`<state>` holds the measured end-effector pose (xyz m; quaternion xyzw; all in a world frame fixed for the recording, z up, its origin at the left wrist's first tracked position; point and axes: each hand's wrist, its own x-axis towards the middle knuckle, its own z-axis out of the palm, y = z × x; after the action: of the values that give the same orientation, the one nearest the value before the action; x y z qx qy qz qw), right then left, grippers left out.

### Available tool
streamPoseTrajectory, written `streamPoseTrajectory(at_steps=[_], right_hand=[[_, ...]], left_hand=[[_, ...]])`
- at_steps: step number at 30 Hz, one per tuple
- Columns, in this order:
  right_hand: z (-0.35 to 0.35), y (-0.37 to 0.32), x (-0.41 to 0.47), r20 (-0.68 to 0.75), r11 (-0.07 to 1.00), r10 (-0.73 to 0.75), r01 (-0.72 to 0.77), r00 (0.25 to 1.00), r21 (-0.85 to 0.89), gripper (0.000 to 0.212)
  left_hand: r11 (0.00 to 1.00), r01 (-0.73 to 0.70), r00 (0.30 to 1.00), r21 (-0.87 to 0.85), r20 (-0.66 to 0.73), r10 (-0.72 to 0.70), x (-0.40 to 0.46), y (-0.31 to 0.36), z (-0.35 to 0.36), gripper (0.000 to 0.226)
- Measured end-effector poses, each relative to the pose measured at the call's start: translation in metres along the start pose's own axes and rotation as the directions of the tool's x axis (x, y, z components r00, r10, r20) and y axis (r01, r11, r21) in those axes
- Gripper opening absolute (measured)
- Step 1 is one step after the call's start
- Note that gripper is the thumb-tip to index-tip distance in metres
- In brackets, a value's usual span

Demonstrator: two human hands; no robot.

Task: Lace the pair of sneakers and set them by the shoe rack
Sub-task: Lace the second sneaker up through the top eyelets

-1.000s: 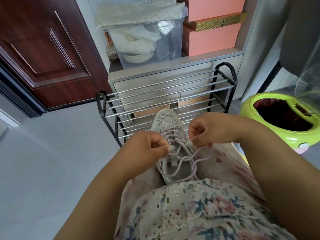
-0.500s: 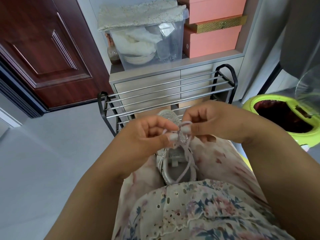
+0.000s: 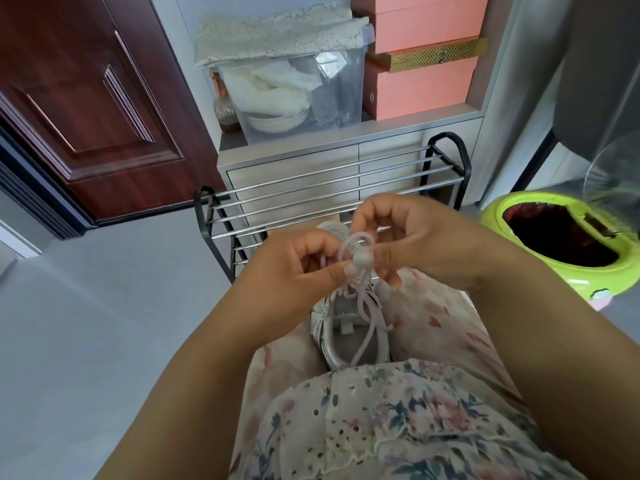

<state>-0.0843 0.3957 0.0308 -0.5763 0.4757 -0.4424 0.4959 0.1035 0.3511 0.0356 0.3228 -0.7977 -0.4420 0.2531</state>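
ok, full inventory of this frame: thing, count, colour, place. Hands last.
sneaker: 1, silver-grey, on the lap
lace: 1, pale lilac, pulled up from the sneaker
shoe rack: 1, black frame with chrome bars, ahead
storage bin: 1, clear, on the cabinet
boxes: 2, salmon, right of the bin
trash bin: 1, lime green, right
door: 1, dark red wood, left
left hand: pinches the lace
right hand: pinches the lace loop

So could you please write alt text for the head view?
Both hands, left hand and right hand, pinch a pale lilac shoelace above a silver-grey sneaker resting on a floral-skirted lap. A chrome-barred black shoe rack stands just beyond.
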Motion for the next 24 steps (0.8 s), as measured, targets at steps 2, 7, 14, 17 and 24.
streamPoseTrajectory(at_steps=[2, 7, 14, 17, 24], right_hand=[[0.001, 0.008, 0.001, 0.123, 0.980, 0.148, -0.128, 0.981, -0.155, 0.041], [0.016, 0.019, 0.005, 0.084, 0.915, 0.278, -0.237, 0.957, -0.328, 0.050], [0.015, 0.025, 0.006, 0.125, 0.863, 0.309, -0.223, 0.943, -0.453, 0.006], [0.004, 0.031, 0.008, 0.110, 0.901, 0.331, -0.280, 0.937, -0.331, 0.003], [-0.010, 0.044, 0.010, 0.226, 0.903, 0.402, -0.424, 0.887, 0.060, 0.007]], left_hand=[[1.000, -0.009, 1.000, -0.013, 0.001, 0.009, -0.001, -0.001, -0.002, 0.016], [0.999, -0.022, 0.998, -0.026, 0.059, 0.024, -0.003, -0.006, -0.007, 0.008], [0.992, -0.014, 0.999, -0.125, 0.036, 0.019, -0.002, -0.009, -0.006, 0.015], [0.996, 0.012, 1.000, -0.084, -0.024, -0.014, -0.001, -0.016, -0.010, 0.016], [0.977, 0.058, 0.995, 0.207, 0.068, -0.073, -0.004, -0.045, -0.001, 0.014]])
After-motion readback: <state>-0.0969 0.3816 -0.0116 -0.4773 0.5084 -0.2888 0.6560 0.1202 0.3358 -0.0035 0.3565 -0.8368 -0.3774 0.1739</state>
